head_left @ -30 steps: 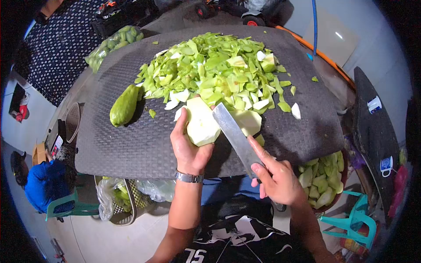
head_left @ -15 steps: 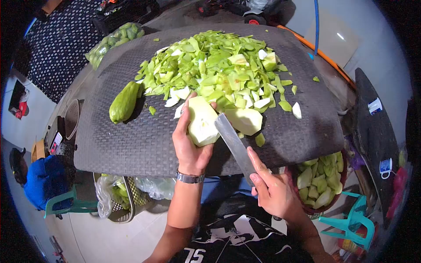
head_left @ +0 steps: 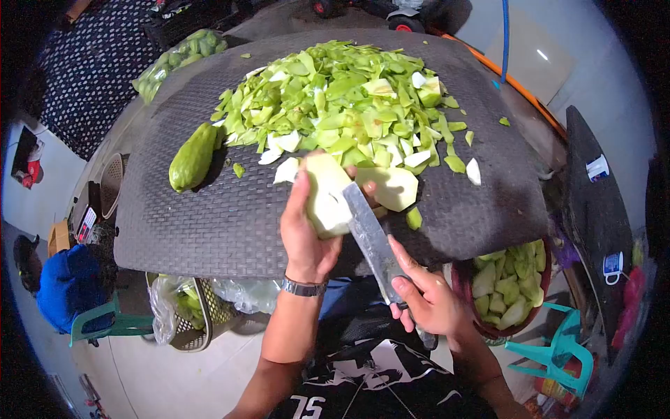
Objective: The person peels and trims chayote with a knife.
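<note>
My left hand (head_left: 307,241) is wrapped round a peeled chayote half (head_left: 326,202), its pale cut face turned up. In my right hand (head_left: 429,297) is a knife (head_left: 371,230) with a broad grey blade; the blade's tip end lies against the right side of that half. Another pale chayote piece (head_left: 391,188) rests on the dark woven tabletop (head_left: 202,234), just beyond the blade. Behind both hands spreads a heap of green peelings (head_left: 342,98) mixed with white scraps. A whole unpeeled chayote (head_left: 193,159) lies to the left of the heap.
Below the table's right edge stands a basket of peeled pieces (head_left: 513,286), beside a teal stool (head_left: 558,349). At lower left are a crate (head_left: 199,335) with a plastic bag and a person in blue (head_left: 73,290). A bag of chayotes (head_left: 181,59) sits at the back left.
The knife has turned slightly, so more of its blade's flat side and handle shows. The chayote half has tilted a little in my left hand. The view has shifted slightly.
</note>
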### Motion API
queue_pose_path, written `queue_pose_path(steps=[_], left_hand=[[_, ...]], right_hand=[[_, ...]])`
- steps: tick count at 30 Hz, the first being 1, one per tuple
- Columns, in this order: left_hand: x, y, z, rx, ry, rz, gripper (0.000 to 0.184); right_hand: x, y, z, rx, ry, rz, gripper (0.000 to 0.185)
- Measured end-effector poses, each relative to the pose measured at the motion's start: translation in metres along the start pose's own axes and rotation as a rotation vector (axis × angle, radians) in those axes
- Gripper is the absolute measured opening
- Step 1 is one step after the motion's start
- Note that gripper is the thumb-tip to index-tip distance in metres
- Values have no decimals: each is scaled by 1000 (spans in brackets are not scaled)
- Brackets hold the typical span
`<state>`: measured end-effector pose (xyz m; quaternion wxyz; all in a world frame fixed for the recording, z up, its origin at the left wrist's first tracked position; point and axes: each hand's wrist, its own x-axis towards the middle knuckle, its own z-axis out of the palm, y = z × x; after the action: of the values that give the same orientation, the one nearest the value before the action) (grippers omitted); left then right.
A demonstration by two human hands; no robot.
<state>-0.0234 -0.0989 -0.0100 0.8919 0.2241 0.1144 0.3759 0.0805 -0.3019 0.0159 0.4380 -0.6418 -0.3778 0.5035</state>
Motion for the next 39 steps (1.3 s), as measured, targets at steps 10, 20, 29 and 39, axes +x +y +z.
queue_pose_path(steps=[10,20,29,39], left_hand=[[-2,-13,7,36,188,-2,50],[19,6,-18,-326,161,15,44],[15,-11,-2,-185,178,234,46],[-5,-38,17,3,245,543,47]], right_hand=[[5,-10,6,-74,51,-29,60],[4,-11,4,-787,236,-292,56],[6,4,21,-821,300,-226,57],[17,9,27,-802,372,-268,57]])
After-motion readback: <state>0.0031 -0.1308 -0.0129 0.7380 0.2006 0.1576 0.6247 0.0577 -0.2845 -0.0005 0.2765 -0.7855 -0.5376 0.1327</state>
